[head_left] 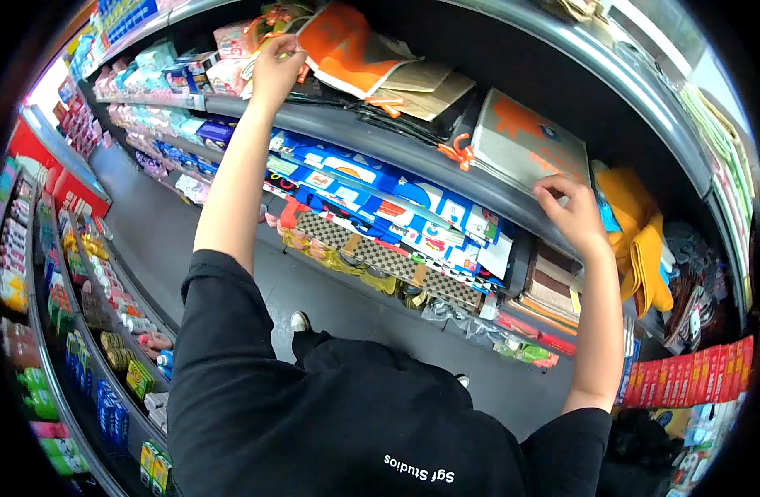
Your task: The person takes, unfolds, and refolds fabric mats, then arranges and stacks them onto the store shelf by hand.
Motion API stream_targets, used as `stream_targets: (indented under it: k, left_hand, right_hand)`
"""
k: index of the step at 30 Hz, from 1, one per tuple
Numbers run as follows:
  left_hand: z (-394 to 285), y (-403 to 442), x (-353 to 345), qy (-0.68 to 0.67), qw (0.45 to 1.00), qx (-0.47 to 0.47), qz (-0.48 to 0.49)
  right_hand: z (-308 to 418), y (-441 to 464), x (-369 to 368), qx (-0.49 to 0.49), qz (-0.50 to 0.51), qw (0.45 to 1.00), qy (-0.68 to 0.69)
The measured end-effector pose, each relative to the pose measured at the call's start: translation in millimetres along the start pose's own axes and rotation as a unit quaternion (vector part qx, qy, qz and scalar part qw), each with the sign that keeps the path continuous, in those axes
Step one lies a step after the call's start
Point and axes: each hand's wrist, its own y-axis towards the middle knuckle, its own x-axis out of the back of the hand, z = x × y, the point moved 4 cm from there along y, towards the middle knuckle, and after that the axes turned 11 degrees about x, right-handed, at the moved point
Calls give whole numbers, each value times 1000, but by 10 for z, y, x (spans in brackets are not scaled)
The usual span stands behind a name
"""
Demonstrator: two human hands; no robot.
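At the upper shelf, my left hand [276, 68] is closed in a pinch at the left edge of an orange printed bag [347, 51]. That bag lies tilted over brown paper bags [434, 93] and dark ones. Orange cord handles [385, 105] hang over the shelf edge nearby. My right hand [572, 214] has its thumb and forefinger together at the lower right edge of a grey bag with orange print [525, 145]. Whether it grips that bag or something small, I cannot tell. An orange knotted cord [457, 153] sits at the grey bag's left corner.
Below, lower shelves hold blue patterned bags [380, 199] and a checked bag [355, 244]. Yellow gloves [641, 248] hang right of my right hand. Pastel packs [160, 62] fill the shelf at left. Another stocked shelf [106, 331] stands across the grey floor [148, 195].
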Motion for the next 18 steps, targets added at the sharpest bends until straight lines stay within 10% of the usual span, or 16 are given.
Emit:
stream_targets:
  k: [6, 11, 18]
  left_hand:
    - [-332, 71, -53, 227, 970, -80, -25]
    - [-308, 86, -115, 264, 961, 67, 38]
    - [-491, 22, -174, 294, 946, -94, -98]
  right_hand:
    - [120, 51, -157, 20, 9, 1000, -1]
    - [82, 14, -148, -11, 18, 1000, 12]
    - [-80, -201, -99, -22, 9, 999, 31]
